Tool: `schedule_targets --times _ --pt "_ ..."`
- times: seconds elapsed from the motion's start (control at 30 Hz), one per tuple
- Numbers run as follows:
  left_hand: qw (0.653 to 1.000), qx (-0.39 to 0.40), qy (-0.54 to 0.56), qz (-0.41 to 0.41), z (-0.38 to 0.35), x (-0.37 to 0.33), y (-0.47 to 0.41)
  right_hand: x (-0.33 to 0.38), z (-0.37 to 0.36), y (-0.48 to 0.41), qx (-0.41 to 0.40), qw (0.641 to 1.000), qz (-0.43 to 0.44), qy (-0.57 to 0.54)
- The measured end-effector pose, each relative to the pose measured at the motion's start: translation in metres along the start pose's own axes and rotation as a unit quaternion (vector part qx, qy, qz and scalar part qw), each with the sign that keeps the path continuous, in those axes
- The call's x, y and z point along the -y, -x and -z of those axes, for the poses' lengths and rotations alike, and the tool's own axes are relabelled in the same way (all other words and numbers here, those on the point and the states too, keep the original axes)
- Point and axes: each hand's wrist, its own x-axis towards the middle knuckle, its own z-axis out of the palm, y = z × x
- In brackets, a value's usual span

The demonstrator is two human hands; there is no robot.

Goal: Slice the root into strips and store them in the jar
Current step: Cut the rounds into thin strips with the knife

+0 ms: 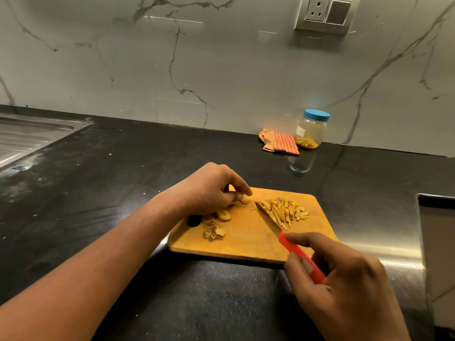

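Note:
A wooden cutting board [248, 244] lies on the black counter. A heap of pale yellow root strips [286, 210] sits at its far right. The knife blade [267, 216] rests along the heap's left side. My right hand [342, 279] grips the knife's red handle [302, 257]. My left hand [209, 190] rests on the board's far left, fingertips pinching a small root sliver [243, 201]. A peeled root piece [223, 215] lies under that hand, with brown peelings [213, 232] nearer me. The jar [311, 130], blue lid on, stands by the wall with some strips inside.
An orange checked cloth [279, 141] lies left of the jar. A steel sink drainer [27, 136] is at the far left. A steel-edged unit [435, 242] stands at the right. The marble wall carries a socket [325, 13].

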Motion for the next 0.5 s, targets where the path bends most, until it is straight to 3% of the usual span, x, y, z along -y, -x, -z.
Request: schedule_targets --times 0.5 --pt "1.000 -0.009 -0.003 0.010 0.0018 -0.0032 0.0009 0.0002 -0.0030 -0.0023 -0.003 1.000 0.000 -0.013"
